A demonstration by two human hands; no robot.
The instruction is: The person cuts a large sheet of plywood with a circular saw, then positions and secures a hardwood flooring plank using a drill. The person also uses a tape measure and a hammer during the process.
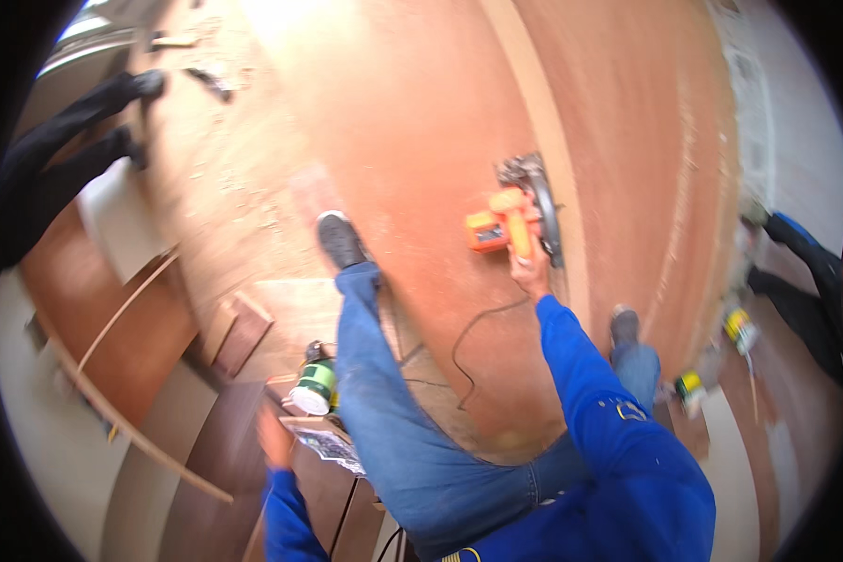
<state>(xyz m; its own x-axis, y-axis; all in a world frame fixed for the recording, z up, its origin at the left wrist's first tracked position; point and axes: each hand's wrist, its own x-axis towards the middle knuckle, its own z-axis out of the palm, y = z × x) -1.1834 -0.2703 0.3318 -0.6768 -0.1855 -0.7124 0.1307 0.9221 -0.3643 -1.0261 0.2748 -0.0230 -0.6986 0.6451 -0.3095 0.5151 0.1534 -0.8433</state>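
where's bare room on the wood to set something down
Bare reddish sheet runs between the left shoe and the orange saw, and beyond both. Crowded: around the left hand, with the green can close by, and below the saw, where a cord trails.

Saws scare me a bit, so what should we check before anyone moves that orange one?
1. Right hand gripping the circular saw: ok, it is wrapped around the handle.
2. Left hand away from the saw: ok, it is far off to the left, near the green-labelled can.
3. Black cord away from the dark blade guard: ok, it curves across the brown sheet toward the person.
4. Blade stopped: cannot tell, it is hidden.
5. Wood shavings cleared up: not ok, they lie scattered on the left.
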